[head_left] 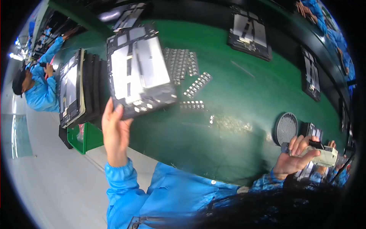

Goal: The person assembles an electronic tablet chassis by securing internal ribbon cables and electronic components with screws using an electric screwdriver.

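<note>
My left hand (116, 135) grips the lower edge of an opened tablet (152, 65) and holds it tilted up above the green table. The tablet's light battery packs and dark cables are exposed; its lower edge is blurred. At the right rim, my right hand (291, 162) is wrapped round a pale boxy handheld device (324, 155) with a dark round end. Its exact kind I cannot make out. Several strips of small square parts (197, 84) lie on the table beside the tablet. Left of the raised tablet, a stack of opened tablets (72, 89) leans sideways.
A round grey ribbed dish (286, 128) stands near my right hand. More opened tablets (249, 32) lie toward the far side and along the right (310, 74). A green bin (89, 139) stands below the stack. A co-worker (40, 82) in blue is at the left; others' hands show at the right.
</note>
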